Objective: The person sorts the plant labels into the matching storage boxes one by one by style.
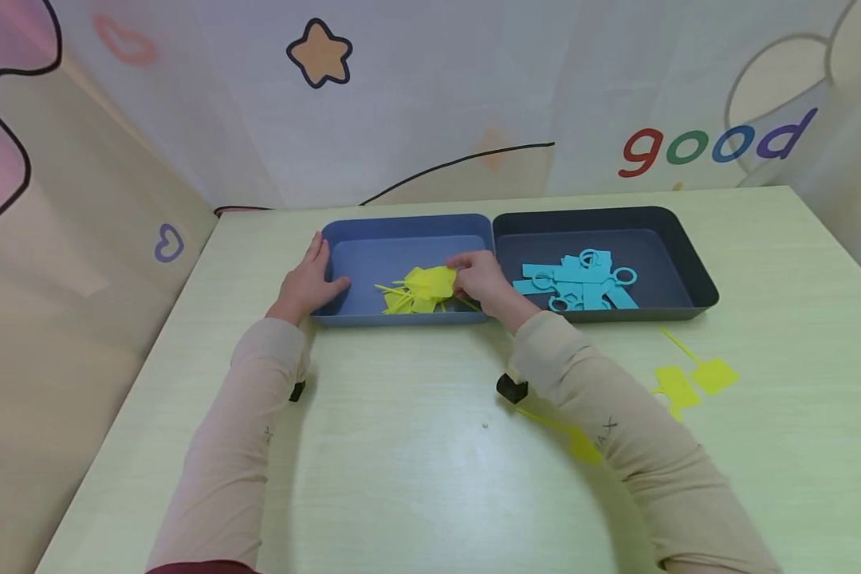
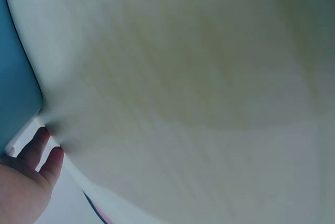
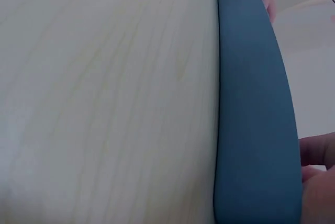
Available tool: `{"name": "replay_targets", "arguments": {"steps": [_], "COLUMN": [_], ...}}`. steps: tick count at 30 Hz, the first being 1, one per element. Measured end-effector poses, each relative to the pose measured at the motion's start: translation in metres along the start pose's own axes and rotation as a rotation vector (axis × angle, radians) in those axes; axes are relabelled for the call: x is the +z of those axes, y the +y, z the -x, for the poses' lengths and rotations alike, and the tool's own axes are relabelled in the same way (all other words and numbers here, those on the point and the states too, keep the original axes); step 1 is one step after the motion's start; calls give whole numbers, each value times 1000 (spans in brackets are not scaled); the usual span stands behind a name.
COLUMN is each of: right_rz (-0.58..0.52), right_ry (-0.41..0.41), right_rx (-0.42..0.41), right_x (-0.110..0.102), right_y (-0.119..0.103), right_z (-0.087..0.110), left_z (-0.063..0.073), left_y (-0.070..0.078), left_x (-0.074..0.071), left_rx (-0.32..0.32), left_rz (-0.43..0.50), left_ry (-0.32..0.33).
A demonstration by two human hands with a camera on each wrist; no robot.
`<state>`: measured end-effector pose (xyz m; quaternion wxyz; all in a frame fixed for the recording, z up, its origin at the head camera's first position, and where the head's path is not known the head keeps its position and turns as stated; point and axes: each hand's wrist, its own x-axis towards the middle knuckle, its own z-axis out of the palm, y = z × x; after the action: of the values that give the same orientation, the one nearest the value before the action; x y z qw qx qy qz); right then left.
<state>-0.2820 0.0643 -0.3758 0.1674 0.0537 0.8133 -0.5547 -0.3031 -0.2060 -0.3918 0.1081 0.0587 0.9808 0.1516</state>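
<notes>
My left hand (image 1: 304, 283) holds the left end of a blue tray (image 1: 402, 227), thumb over the rim on the inside and fingers along the outer wall. In the left wrist view, two fingertips (image 2: 51, 164) show beside the tray's corner. Inside the tray lies a pile of flat yellow pieces (image 1: 419, 288), some with thin stems. My right hand (image 1: 484, 279) reaches over the tray's front right part and pinches a yellow piece at the pile's right edge; its fingers partly hide that piece. The right wrist view shows mostly the tray's outer wall (image 3: 256, 103).
A dark tray (image 1: 692, 271) adjoins the blue one on the right, holding flat light-blue pieces (image 1: 581, 275), some with rings. Loose yellow pieces lie on the table: a stemmed one (image 1: 713, 375), one beside it (image 1: 678, 387), another (image 1: 581, 446) partly under the right forearm. A printed curtain (image 1: 430, 96) hangs behind.
</notes>
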Motion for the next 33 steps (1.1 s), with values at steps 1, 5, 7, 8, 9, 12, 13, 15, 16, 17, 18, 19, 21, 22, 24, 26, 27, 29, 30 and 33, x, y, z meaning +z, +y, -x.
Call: {"name": "replay_targets", "arguments": {"steps": [1, 5, 7, 8, 9, 12, 13, 15, 16, 17, 18, 19, 21, 22, 24, 26, 27, 29, 30, 33], "right_rz": [2, 31, 58, 73, 85, 119, 130, 154, 168, 181, 195, 204, 220, 225, 233, 237, 237, 242, 247, 281], "right_ry": [9, 34, 36, 36, 35, 33, 32, 37, 39, 40, 41, 41, 38, 36, 34, 35, 35, 28, 22, -5], "right_rx": [14, 52, 54, 53, 51, 46, 47, 55, 58, 61, 63, 66, 70, 70, 68, 62, 57, 47, 43, 1], "right_x": [0, 2, 3, 4, 4, 5, 5, 6, 6, 6, 7, 7, 7, 6, 6, 5, 5, 3, 2, -4], "right_y": [0, -1, -1, -1, -1, -1, -1, -2, -2, -3, -3, -3, -5, -5, -6, -6, -7, -8, -9, -13], "right_z": [0, -1, -2, -2, -2, -3, -4, -4, -4, -4, -3, -3, -2, -2, -1, 0, 1, 3, 4, 10], "left_z": [0, -1, -1, -1, -1, 0, 0, 0, 0, 0, 1, 1, 1, 1, 1, 1, 2, 2, 1, 1], "left_y": [0, 0, 0, 0, 0, 1, 1, 1, 0, 1, 1, 1, 2, 2, 2, 2, 2, 2, 2, 1], "left_x": [0, 0, 0, 0, 0, 0, 0, 0, 0, 0, 0, 0, -1, -1, -1, -1, -1, 0, 0, 1], "left_rx": [1, 4, 5, 6, 6, 8, 8, 9, 9, 8, 7, 6, 6, 5, 6, 8, 9, 13, 14, 15], "left_rz": [-1, -4, -5, -6, -6, -5, -5, -5, -4, -5, -5, -6, -6, -7, -7, -8, -8, -7, -7, -6], "left_ry": [0, 0, 0, 1, 2, 5, 5, 6, 6, 5, 4, 3, 1, 0, -3, -1, 1, 4, 7, 12]}}
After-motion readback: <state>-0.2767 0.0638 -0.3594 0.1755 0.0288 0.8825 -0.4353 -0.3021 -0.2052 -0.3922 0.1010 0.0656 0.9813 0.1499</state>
